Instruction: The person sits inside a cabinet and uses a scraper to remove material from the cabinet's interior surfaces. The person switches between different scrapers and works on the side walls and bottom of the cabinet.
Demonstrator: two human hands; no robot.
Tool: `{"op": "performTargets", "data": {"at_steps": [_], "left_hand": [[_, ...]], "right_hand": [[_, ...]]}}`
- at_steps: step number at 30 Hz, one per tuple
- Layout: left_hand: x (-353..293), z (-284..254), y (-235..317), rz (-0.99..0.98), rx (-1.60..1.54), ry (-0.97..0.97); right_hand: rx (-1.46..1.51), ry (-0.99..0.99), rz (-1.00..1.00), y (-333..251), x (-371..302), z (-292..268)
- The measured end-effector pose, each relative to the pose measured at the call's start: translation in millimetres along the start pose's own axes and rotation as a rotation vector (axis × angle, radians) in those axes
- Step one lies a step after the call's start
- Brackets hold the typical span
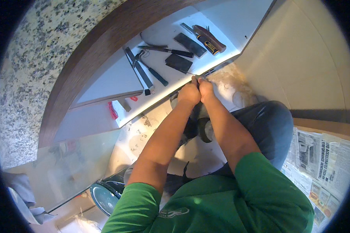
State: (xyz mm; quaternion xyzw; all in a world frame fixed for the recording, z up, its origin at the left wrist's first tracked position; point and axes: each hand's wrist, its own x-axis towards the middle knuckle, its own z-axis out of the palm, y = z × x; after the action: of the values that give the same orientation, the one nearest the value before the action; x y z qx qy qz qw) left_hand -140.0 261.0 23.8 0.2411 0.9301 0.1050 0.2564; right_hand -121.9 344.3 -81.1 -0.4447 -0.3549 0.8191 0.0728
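My left hand (189, 94) and my right hand (206, 90) are close together at the front edge of a white cabinet floor (171, 86). Both have their fingers closed around something small and dark that I cannot make out; a thin tip points from it toward the cabinet. Just beyond lies a black square pad (178, 63). Behind it are a black-handled file (181, 53), a dark flat block (190, 44) and a chisel with a black and yellow handle (208, 44). A claw hammer (153, 72) rests farther left.
A long dark flat bar (142, 72) lies beside the hammer. At left, a speckled stone slab (31, 70) and a curved wooden edge (72, 70) overhang. A cabinet panel (315, 50) stands at right, above newspapers (319, 163). A dark green basin (104, 198) sits low left.
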Motion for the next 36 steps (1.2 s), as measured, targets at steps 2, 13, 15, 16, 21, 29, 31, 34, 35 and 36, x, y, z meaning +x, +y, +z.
{"op": "performTargets", "data": {"at_steps": [2, 13, 15, 16, 21, 29, 31, 34, 35, 36], "left_hand": [[4, 4, 1, -0.010, -0.008, -0.006], [12, 0, 6, -0.051, -0.081, 0.010], [15, -5, 5, -0.054, -0.103, -0.003], [17, -7, 6, -0.052, -0.114, -0.013], [33, -5, -5, -0.026, -0.086, 0.026], [18, 11, -21, 0.070, -0.006, 0.049], [16, 10, -19, 0.100, -0.022, 0.057], [15, 10, -13, 0.118, 0.028, 0.116], [15, 10, -12, 0.122, 0.025, 0.115], [15, 9, -9, 0.132, 0.026, 0.113]], "right_hand": [[-0.065, -0.026, -0.025, -1, 9, -6], [-0.056, 0.015, 0.031, -24, 0, 4], [-0.030, -0.013, 0.026, -21, 13, 7], [-0.016, -0.023, 0.022, -20, 17, 6], [-0.137, -0.028, -0.021, -30, 19, 14], [0.087, -0.050, -0.079, 5, 7, 1], [-0.025, -0.005, -0.092, -9, -5, 2], [-0.032, 0.019, -0.083, -18, -4, -1], [-0.008, 0.020, -0.075, -21, 0, -2], [-0.104, 0.010, -0.182, -16, 13, -7]]}}
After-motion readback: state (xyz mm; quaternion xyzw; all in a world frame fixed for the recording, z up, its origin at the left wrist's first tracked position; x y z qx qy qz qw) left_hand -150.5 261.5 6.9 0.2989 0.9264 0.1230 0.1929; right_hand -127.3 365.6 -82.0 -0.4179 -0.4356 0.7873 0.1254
